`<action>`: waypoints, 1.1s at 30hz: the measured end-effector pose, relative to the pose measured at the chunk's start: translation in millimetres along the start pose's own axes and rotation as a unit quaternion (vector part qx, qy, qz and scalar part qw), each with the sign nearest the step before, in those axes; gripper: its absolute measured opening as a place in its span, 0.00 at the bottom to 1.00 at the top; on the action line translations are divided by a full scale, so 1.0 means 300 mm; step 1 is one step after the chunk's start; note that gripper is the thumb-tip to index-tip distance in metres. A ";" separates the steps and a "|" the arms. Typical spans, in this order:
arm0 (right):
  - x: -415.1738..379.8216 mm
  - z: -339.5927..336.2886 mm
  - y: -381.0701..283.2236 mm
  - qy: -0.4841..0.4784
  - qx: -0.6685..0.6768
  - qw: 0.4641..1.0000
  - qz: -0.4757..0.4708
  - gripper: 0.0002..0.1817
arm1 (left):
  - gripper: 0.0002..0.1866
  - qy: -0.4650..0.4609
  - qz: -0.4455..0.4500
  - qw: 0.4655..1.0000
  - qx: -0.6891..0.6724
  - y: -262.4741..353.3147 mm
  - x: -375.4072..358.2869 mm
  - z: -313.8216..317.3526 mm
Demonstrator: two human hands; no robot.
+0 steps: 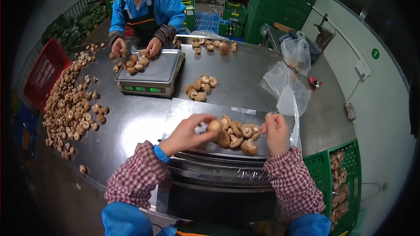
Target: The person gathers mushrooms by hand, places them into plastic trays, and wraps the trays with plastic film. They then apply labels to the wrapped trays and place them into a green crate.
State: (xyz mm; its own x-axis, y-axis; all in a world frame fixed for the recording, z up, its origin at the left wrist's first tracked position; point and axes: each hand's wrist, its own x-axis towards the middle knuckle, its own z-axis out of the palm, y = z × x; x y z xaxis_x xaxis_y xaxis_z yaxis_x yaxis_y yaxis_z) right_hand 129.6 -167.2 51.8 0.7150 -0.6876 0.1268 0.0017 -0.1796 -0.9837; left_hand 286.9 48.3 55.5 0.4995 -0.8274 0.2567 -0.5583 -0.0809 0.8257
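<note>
My left hand (189, 134) has its thumb and fingers closed around a mushroom (214, 126) at the left end of a small pile. The pile of brown-capped mushrooms (236, 130) lies on clear plastic film (183, 109) spread over a metal wrapping stand (210, 172). To the right of the pile, my right hand (275, 132) is closed in a pinch, its thumb near the mushrooms. What sits between its fingertips, perhaps the film, is too fine to make out. Beyond the film, a smaller group of mushrooms (201, 88) rests on the steel table (245, 87).
Across the table a co-worker (151, 8) handles mushrooms on a scale (151, 72). A large heap of mushrooms (72, 105) spreads at left beside a tilted red crate (46, 72). Plastic bags (288, 83) lie at right; a green crate (323, 170) holding mushrooms stands below.
</note>
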 end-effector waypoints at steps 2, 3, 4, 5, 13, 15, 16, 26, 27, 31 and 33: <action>0.040 -0.016 -0.008 0.020 -0.015 1.000 -0.005 0.08 | 0.24 -0.071 0.017 0.991 0.110 -0.061 0.047 0.031; 0.054 -0.022 -0.010 0.018 -0.016 1.000 -0.008 0.08 | 0.24 -0.068 0.018 0.991 0.110 -0.079 0.046 0.038; 0.060 -0.028 -0.007 0.064 -0.138 0.985 -0.083 0.11 | 0.27 -0.074 0.028 0.986 0.145 -0.089 0.035 0.047; 0.057 -0.035 0.002 0.108 -0.257 0.948 -0.153 0.16 | 0.30 -0.083 0.037 0.980 0.179 -0.099 0.029 0.058; -0.121 -0.078 0.104 -0.190 -0.380 0.897 -0.121 0.30 | 0.37 -0.114 0.009 0.980 0.161 -0.109 0.008 0.221; -0.133 -0.122 0.109 -0.156 -0.340 0.921 -0.112 0.29 | 0.36 -0.085 -0.021 0.982 0.165 -0.064 -0.017 0.242; -0.141 -0.140 0.105 -0.121 -0.294 0.942 -0.106 0.29 | 0.36 -0.085 -0.025 0.983 0.162 -0.034 -0.054 0.236; -0.442 -0.275 0.134 -0.026 -0.586 0.809 -0.035 0.20 | 0.22 0.116 -0.107 0.884 0.439 0.059 -0.429 0.165; -0.424 -0.270 0.164 -0.033 -0.562 0.825 -0.045 0.19 | 0.19 0.101 -0.101 0.903 0.406 0.049 -0.408 0.167; -0.445 -0.329 0.055 -0.109 -0.277 0.944 0.143 0.16 | 0.12 0.027 -0.289 0.957 0.006 0.052 -0.408 0.086; -0.517 -0.403 0.026 -0.069 0.084 0.907 0.408 0.18 | 0.13 -0.007 -0.408 0.903 -0.136 0.120 -0.488 0.017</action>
State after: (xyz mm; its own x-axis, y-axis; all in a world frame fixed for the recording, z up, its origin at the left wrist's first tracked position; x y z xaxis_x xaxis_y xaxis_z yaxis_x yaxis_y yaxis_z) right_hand -65.9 -147.0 39.9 0.6071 -0.4465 -0.6574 -0.4695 0.4660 -0.7500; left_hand 190.3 163.6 45.2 0.6621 -0.5606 -0.4974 0.1762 -0.5287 0.8303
